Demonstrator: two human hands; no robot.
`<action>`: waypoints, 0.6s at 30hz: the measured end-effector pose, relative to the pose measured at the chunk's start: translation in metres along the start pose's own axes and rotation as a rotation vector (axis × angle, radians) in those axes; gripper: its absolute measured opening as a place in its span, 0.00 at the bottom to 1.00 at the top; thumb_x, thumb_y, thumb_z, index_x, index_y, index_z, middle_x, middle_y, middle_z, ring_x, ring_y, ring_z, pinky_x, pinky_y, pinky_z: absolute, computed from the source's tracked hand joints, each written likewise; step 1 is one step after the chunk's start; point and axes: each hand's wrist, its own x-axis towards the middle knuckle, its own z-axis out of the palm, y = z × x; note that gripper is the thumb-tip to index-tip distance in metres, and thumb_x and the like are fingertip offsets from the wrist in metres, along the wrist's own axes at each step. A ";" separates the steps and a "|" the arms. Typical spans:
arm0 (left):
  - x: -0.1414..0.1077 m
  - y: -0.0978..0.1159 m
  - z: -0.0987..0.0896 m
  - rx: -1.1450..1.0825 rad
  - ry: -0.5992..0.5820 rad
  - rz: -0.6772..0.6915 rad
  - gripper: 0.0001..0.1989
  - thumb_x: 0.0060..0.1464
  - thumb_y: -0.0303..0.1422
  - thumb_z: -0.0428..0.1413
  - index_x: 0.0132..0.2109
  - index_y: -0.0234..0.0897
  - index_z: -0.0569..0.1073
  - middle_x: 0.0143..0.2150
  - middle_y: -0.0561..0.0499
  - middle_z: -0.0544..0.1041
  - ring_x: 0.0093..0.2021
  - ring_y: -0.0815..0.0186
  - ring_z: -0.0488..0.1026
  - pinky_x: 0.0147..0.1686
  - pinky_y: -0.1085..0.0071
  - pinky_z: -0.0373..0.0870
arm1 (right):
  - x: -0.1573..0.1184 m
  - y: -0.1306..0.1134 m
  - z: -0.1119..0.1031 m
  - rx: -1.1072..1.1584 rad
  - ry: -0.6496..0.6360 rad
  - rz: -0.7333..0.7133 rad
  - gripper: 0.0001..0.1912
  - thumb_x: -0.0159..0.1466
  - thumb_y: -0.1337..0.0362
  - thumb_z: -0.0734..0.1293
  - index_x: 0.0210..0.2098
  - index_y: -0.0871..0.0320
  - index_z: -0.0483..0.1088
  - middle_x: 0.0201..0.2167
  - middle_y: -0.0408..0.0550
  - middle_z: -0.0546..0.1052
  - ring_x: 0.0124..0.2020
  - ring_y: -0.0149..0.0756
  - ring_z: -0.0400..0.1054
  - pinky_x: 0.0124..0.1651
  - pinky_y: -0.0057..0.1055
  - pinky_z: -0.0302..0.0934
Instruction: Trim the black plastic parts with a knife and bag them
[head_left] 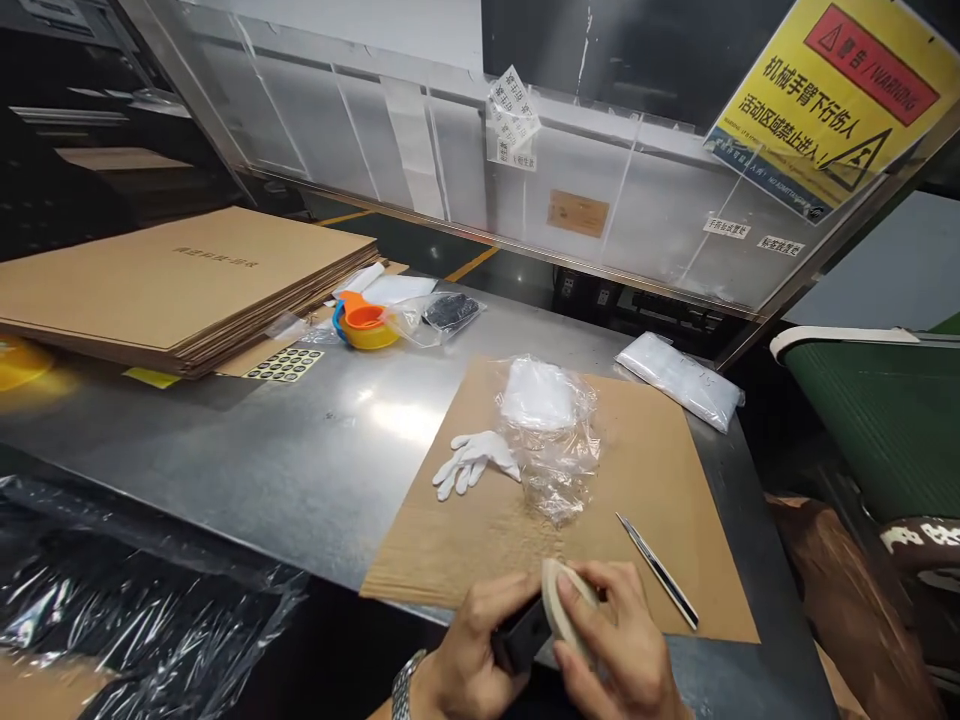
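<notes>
Grip noted by the near edge of the tabletop (322,440): the left hand (486,640) curls around a black block-like item (521,637), while the right hand (619,640) pinches a pale disc (561,600) close beside it, thumb on its face. The split hold presumably steadies both. The cardboard sheet (645,450) likely protects the surface beneath. The knife (658,572) lies near its right edge; the glove (474,462) and plastic bag (559,480) sit farther back. Bare metal extends leftward.
</notes>
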 end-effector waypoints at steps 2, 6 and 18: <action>-0.003 0.000 0.000 -0.086 0.024 -0.048 0.16 0.39 0.24 0.60 0.39 0.37 0.79 0.32 0.41 0.78 0.37 0.50 0.73 0.47 0.56 0.65 | -0.004 0.000 -0.003 -0.008 -0.042 0.006 0.29 0.60 0.68 0.60 0.61 0.56 0.55 0.44 0.56 0.69 0.40 0.41 0.66 0.39 0.37 0.64; -0.005 -0.004 -0.001 -0.102 0.056 -0.073 0.19 0.38 0.22 0.60 0.41 0.38 0.79 0.37 0.42 0.79 0.43 0.48 0.72 0.50 0.56 0.63 | -0.009 -0.003 -0.006 0.002 -0.089 0.010 0.31 0.59 0.69 0.62 0.61 0.55 0.55 0.45 0.56 0.69 0.40 0.40 0.65 0.40 0.36 0.65; 0.016 -0.015 0.013 -1.054 0.115 -0.241 0.38 0.34 0.21 0.49 0.58 0.41 0.63 0.56 0.49 0.70 0.62 0.56 0.56 0.60 0.57 0.50 | -0.044 -0.004 0.040 0.419 0.153 0.542 0.20 0.65 0.56 0.59 0.55 0.53 0.66 0.47 0.52 0.72 0.48 0.42 0.69 0.45 0.32 0.67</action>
